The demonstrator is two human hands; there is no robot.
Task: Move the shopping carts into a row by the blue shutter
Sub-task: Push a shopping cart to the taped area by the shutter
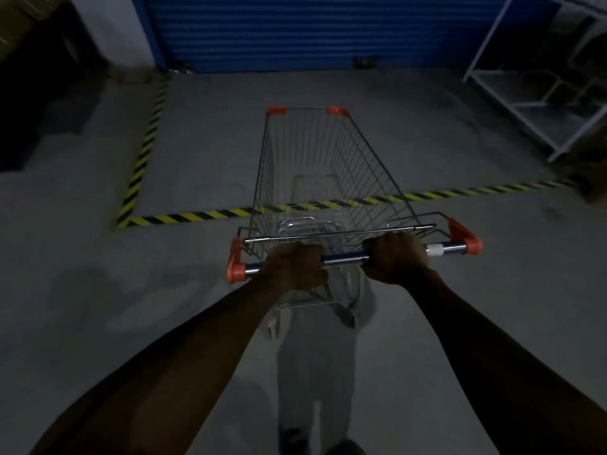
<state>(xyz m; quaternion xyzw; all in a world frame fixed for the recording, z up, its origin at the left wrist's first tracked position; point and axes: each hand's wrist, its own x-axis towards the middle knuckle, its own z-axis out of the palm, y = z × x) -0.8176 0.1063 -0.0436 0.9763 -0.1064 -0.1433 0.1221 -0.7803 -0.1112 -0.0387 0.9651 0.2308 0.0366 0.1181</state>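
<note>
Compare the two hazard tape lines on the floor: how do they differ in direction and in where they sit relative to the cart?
The long tape line runs across the floor from left to right; the short tape line runs away toward the blue shutter. The long one passes beneath the shopping cart; the short one lies well left of it, untouched. Both are yellow and black striped and meet at a corner on the left.

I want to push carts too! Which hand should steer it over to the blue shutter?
Neither alone, though the left slightly. Both the left hand and right hand grip the cart handle; the left sits nearer its end, giving more turning leverage. The blue shutter lies straight ahead.
</note>
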